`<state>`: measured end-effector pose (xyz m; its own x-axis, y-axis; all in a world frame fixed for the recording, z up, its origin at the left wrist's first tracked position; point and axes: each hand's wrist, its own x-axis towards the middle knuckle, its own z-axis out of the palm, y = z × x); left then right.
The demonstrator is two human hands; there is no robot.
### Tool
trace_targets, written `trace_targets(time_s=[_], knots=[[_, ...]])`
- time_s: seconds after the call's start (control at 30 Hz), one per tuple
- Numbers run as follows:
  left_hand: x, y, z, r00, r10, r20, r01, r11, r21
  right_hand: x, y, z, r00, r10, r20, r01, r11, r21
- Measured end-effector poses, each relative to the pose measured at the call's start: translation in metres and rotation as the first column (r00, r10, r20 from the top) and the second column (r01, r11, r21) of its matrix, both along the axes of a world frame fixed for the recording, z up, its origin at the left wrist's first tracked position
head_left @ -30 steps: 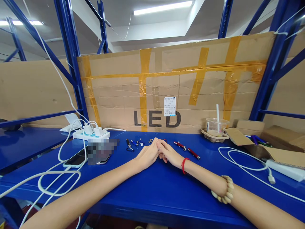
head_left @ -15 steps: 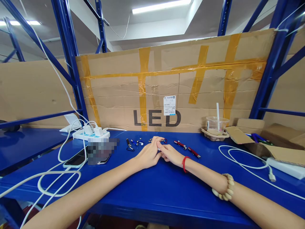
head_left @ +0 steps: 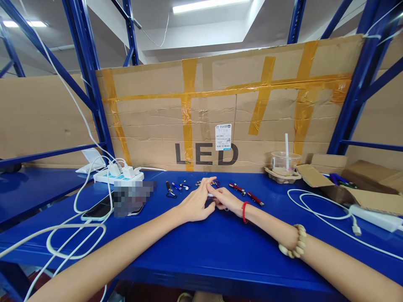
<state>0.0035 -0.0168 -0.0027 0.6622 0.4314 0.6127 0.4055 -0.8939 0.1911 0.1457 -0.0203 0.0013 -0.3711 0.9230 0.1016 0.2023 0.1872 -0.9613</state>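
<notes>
My left hand (head_left: 198,204) is over the blue table, its fingers straight and slanting right, its thumb apart from them. Against its fingers rests my right hand (head_left: 228,200), closed on a small silvery piece (head_left: 210,195); most of that piece is hidden, so its kind cannot be told. Right of the hands lie two slim red pen-shaped tubes (head_left: 236,188) with metal ends. On the left are a black tube with a loop (head_left: 170,190), a blue tube (head_left: 176,186) and several tiny metal parts (head_left: 186,186). More small parts are partly covered by my fingers.
On the left are a white power strip (head_left: 118,177), a phone (head_left: 99,208), a blurred patch over something dark, and looped white cables (head_left: 75,253). On the right are a clear cup (head_left: 285,161) in a carton holder, a white cable and an open cardboard box (head_left: 374,201). Cardboard walls the back.
My left thumb has moved away from my right hand, widening the gap beneath the fingers. The right fingers have shifted slightly around the silvery piece. The view has moved a little.
</notes>
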Motion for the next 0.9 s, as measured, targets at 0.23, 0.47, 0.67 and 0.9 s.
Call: trace_targets(time_s=[0.23, 0.47, 0.67, 0.9], knots=[[0.001, -0.003, 0.003, 0.999, -0.016, 0.037, 0.017, 1.0, -0.013, 0.005, 0.001, 0.002, 0.997, 0.008, 0.082, -0.01, 1.0, 0.022], [0.0, 0.0, 0.002, 0.998, -0.053, 0.031, 0.05, 0.996, 0.071, 0.0, 0.001, 0.0, 0.994, -0.071, 0.08, 0.064, 0.995, 0.078], [-0.002, 0.005, 0.003, 0.989, 0.024, 0.147, -0.046, 0.988, 0.147, 0.004, 0.009, -0.003, 0.991, -0.124, 0.045, 0.117, 0.985, 0.13], [-0.007, 0.02, 0.003, 0.953, 0.295, 0.068, -0.302, 0.943, 0.139, 0.01, 0.012, 0.001, 0.97, -0.245, 0.0, 0.244, 0.966, 0.088]])
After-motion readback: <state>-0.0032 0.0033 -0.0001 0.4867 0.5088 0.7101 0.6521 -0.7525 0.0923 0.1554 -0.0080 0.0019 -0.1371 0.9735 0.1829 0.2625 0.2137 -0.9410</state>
